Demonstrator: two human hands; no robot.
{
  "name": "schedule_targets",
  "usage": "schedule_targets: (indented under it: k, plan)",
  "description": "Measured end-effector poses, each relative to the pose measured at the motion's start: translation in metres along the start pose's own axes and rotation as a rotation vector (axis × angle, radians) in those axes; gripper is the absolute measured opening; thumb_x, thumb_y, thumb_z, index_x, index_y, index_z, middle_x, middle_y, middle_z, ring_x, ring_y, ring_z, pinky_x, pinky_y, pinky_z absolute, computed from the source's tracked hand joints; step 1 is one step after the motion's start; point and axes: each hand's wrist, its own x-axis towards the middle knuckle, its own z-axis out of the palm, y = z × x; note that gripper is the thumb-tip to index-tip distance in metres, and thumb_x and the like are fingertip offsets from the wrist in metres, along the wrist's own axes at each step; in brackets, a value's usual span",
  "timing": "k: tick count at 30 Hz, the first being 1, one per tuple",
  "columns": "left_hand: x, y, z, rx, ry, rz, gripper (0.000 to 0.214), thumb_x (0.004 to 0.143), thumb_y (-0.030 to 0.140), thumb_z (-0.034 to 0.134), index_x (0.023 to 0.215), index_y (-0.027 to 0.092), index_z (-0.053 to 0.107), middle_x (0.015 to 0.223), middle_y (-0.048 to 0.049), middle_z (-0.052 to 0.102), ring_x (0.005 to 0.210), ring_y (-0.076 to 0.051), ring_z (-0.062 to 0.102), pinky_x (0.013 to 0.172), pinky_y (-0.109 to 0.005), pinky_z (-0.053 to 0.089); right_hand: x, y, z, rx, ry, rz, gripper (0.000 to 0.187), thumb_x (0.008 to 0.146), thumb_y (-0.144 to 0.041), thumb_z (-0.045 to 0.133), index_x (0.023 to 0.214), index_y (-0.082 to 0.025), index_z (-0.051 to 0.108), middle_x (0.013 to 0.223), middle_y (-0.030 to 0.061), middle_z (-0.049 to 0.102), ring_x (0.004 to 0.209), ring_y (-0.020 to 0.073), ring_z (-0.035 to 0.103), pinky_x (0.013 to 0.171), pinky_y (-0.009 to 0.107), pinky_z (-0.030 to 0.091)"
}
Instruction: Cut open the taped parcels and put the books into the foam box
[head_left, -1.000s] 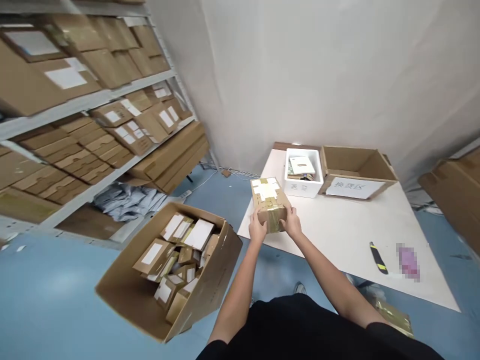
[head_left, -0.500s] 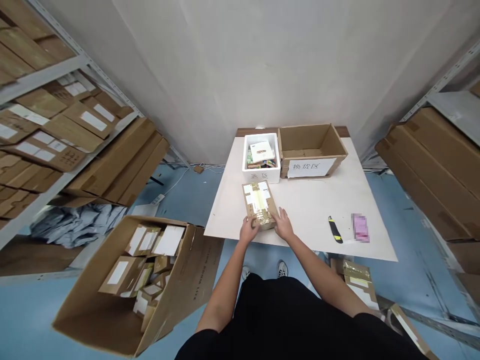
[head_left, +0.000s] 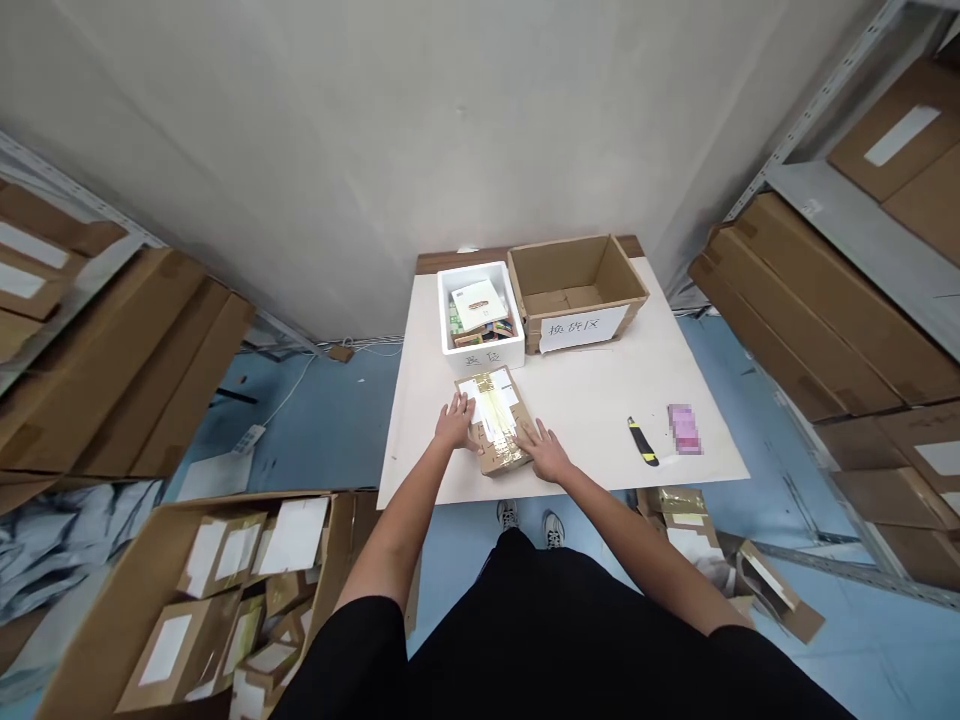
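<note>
A small taped cardboard parcel (head_left: 495, 420) with white labels lies on the white table (head_left: 600, 400), near its front edge. My left hand (head_left: 456, 422) rests against the parcel's left side with fingers stretched out. My right hand (head_left: 546, 450) lies flat at the parcel's right front corner, fingers spread. Neither hand grips it.
A white foam box (head_left: 480, 315) with small items and an open brown carton (head_left: 577, 285) with a paper label stand at the table's back. A box cutter (head_left: 643, 441) and a pink item (head_left: 684, 428) lie to the right. A large carton of parcels (head_left: 187, 600) sits on the floor at left; shelves flank both sides.
The parcel came down from being held over the table's corner to lying on the table. My hands loosened from gripping its end to resting open at its sides. My view swung right.
</note>
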Motion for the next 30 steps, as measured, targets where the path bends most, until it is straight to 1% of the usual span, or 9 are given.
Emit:
schedule_targets:
  k: [4,8,13,18,20,23,25,27,30]
  plan:
    - [-0.002,0.004,0.017,-0.059,0.052,0.068,0.154,0.061,0.08,0.084,0.174,0.015,0.002,0.179,-0.0202,-0.007,0.166,-0.039,-0.007,0.133,-0.055,0.014,-0.012,0.023,0.0,0.01,0.162,0.086,0.109,0.081,-0.007,0.06,0.174,-0.034,0.012,0.181,0.0031,-0.009,0.166,0.0379,-0.006,0.129,0.058,0.021]
    - [0.003,0.026,0.027,-0.084,0.088,0.014,0.154,0.064,0.083,0.08,0.172,0.005,0.003,0.178,-0.0282,-0.004,0.165,-0.043,-0.006,0.131,-0.055,0.019,-0.032,0.068,-0.009,-0.008,0.294,0.317,0.109,0.082,-0.011,0.06,0.175,-0.032,0.006,0.181,0.005,-0.007,0.166,0.0412,-0.003,0.127,0.061,0.024]
    - [0.016,0.055,0.023,-0.035,0.032,-0.052,0.157,0.064,0.082,0.08,0.169,-0.005,0.003,0.174,-0.036,-0.003,0.164,-0.05,-0.003,0.128,-0.058,0.026,-0.068,0.137,-0.015,0.015,0.24,0.616,0.101,0.087,-0.017,0.061,0.175,-0.028,0.013,0.182,0.0068,-0.002,0.165,0.042,0.0,0.127,0.057,0.024]
    - [0.021,0.061,0.014,0.031,-0.054,-0.105,0.159,0.063,0.084,0.078,0.169,-0.005,0.0,0.174,-0.0364,-0.005,0.163,-0.05,-0.004,0.124,-0.058,0.033,-0.095,0.208,-0.003,0.058,0.127,0.705,0.098,0.088,-0.019,0.061,0.175,-0.027,0.015,0.182,0.0093,0.001,0.165,0.0417,0.002,0.127,0.055,0.023]
    - [0.022,0.062,0.012,0.06,-0.091,-0.129,0.161,0.062,0.087,0.077,0.169,-0.005,-0.001,0.174,-0.0355,-0.008,0.163,-0.05,-0.007,0.123,-0.058,0.036,-0.1,0.233,0.006,0.107,0.091,0.722,0.094,0.09,-0.019,0.06,0.174,-0.027,0.018,0.181,0.0121,0.011,0.164,0.04,0.011,0.125,0.052,0.027]
    - [0.023,0.062,0.009,0.093,-0.146,-0.162,0.163,0.062,0.09,0.074,0.169,-0.005,-0.004,0.173,-0.0355,-0.011,0.162,-0.05,-0.01,0.12,-0.059,0.04,-0.102,0.264,0.022,0.227,0.04,0.773,0.087,0.092,-0.018,0.059,0.172,-0.024,0.026,0.168,0.0201,0.038,0.151,0.0365,0.04,0.116,0.045,0.04]
    - [0.022,0.063,0.007,0.093,-0.17,-0.175,0.163,0.063,0.089,0.074,0.168,-0.006,-0.007,0.173,-0.0362,-0.014,0.162,-0.051,-0.012,0.119,-0.06,0.041,-0.101,0.277,0.032,0.283,0.015,0.799,0.085,0.092,-0.019,0.062,0.17,-0.02,0.03,0.153,0.0231,0.051,0.138,0.0349,0.055,0.109,0.042,0.046]
    - [0.02,0.066,0.004,0.077,-0.184,-0.178,0.164,0.064,0.087,0.077,0.167,-0.007,-0.01,0.172,-0.0369,-0.016,0.161,-0.051,-0.015,0.119,-0.06,0.04,-0.099,0.285,0.041,0.299,0.011,0.797,0.088,0.089,-0.019,0.065,0.169,-0.016,0.03,0.144,0.0242,0.057,0.13,0.0355,0.061,0.105,0.042,0.049]
    - [0.018,0.073,0.002,0.051,-0.205,-0.184,0.165,0.064,0.08,0.084,0.167,-0.006,-0.012,0.17,-0.0368,-0.02,0.16,-0.05,-0.018,0.121,-0.059,0.038,-0.09,0.287,0.046,0.35,0.066,0.78,0.093,0.088,-0.022,0.064,0.171,-0.012,0.023,0.141,0.0254,0.06,0.119,0.0363,0.067,0.099,0.043,0.053]
